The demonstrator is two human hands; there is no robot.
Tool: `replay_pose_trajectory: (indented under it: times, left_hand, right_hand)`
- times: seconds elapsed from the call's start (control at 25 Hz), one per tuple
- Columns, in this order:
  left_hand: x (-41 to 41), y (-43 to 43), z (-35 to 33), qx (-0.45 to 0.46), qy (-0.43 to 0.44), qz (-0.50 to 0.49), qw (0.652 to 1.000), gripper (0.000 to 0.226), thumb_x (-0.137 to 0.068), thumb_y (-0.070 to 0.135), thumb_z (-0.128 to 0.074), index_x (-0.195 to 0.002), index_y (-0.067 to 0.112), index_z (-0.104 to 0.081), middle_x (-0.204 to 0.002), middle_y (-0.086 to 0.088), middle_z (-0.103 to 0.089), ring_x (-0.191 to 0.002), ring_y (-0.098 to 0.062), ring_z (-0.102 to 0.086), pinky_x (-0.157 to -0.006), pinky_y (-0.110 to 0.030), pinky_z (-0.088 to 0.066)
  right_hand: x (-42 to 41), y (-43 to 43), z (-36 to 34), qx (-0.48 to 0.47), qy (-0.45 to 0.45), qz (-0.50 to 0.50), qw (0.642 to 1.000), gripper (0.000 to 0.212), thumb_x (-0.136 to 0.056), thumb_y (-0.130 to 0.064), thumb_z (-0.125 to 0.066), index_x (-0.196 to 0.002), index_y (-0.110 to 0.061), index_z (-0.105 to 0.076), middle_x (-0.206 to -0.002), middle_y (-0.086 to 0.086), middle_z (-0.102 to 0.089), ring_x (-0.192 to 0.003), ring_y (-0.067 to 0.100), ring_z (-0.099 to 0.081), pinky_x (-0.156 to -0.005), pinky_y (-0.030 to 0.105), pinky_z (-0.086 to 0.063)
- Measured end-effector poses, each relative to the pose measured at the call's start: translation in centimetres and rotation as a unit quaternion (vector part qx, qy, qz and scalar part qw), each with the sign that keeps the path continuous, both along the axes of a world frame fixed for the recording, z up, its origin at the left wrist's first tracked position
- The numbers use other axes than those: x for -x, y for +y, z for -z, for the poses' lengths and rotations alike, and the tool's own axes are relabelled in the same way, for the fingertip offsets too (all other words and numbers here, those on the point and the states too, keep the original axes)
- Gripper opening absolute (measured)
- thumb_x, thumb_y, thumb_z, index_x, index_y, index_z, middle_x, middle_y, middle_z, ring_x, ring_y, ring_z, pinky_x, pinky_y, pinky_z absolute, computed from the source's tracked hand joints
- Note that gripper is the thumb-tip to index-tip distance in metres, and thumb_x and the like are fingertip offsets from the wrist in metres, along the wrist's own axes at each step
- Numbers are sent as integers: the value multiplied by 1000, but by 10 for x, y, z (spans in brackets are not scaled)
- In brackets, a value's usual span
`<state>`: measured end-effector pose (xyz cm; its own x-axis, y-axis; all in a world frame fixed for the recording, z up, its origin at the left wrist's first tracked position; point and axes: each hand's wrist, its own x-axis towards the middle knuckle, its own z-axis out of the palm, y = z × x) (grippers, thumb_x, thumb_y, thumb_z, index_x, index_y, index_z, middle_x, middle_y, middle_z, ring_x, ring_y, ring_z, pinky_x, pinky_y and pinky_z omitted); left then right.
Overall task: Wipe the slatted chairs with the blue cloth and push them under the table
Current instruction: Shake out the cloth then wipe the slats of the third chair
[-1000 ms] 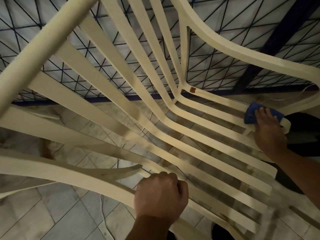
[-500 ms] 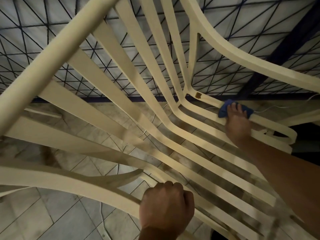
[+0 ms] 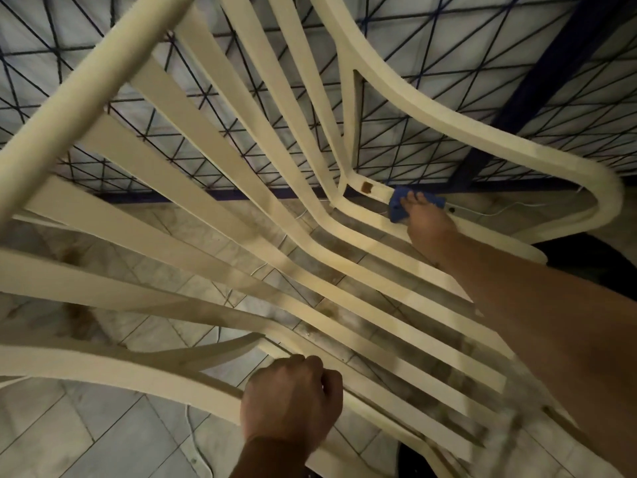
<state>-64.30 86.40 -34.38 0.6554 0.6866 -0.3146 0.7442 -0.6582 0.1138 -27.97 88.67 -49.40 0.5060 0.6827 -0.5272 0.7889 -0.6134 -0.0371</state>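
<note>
Left hand (image 3: pixel 293 401): nearest; fingers clenched round the chair's (image 3: pixel 86 94) near frame edge.
Chair: cream, slatted; seat slats grimy.
Right hand (image 3: pixel 427 224): at the far seat corner; fingers straight, pressing the cloth (image 3: pixel 398 205).
Cloth: blue, on the far slat, just beside a brown mark (image 3: pixel 366 188).
Beyond: tiled floor (image 3: pixel 103 439); blue mesh (image 3: pixel 103 39).

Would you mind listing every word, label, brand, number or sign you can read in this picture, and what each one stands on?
None: no readable text shows anywhere in the head view.
The slatted chair bears no lettering or brand mark.
The brown patch on one slat is a plain mark, with no letters.
The blue cloth under the right hand shows no label.
</note>
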Motion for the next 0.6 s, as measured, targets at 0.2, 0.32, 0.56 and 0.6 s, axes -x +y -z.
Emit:
replay_pose_trajectory:
  times: [0.2, 0.32, 0.56, 0.6]
  left_hand:
    - [0, 1, 0, 1, -22, 10, 1000, 35, -76, 37, -47, -45, 19, -47, -42, 5, -42, -34, -18, -42, -36, -25, -36]
    - [1, 3, 1, 4, -44, 28, 999, 34, -75, 35, -49, -45, 19, -45, -42, 2, -42, -35, -19, -42, -33, -29, -37]
    - [2, 4, 3, 7, -40, 53, 998, 35, -77, 36, -49, -46, 20, -46, -43, 4, -43, -36, -17, -42, -35, -27, -39]
    - [2, 4, 3, 6, -43, 53, 998, 35, -77, 36, -49, -45, 20, -46, -43, 4, -43, -36, -17, -42, -35, -27, -38]
  right_hand:
    - [-8, -124, 15, -55, -90, 58, 993, 79, -76, 9, -74, -148, 4, -43, -153, 26, -44, -143, 42, -41, -111, 59, -42]
    - [3, -130, 12, -3, -118, 78, 990, 81, -77, 0, -76, -150, 2, -41, -155, 24, -41, -144, 42, -36, -112, 57, -38]
    - [29, -37, 8, 19, -101, 70, 992, 76, -100, -21, -51, -161, -6, -7, -170, 15, -7, -156, 33, -10, -123, 48, -21]
    - [33, -16, 7, 16, -82, 73, 994, 75, -101, -21, -49, -161, -6, -7, -170, 15, -7, -156, 33, -9, -124, 48, -20]
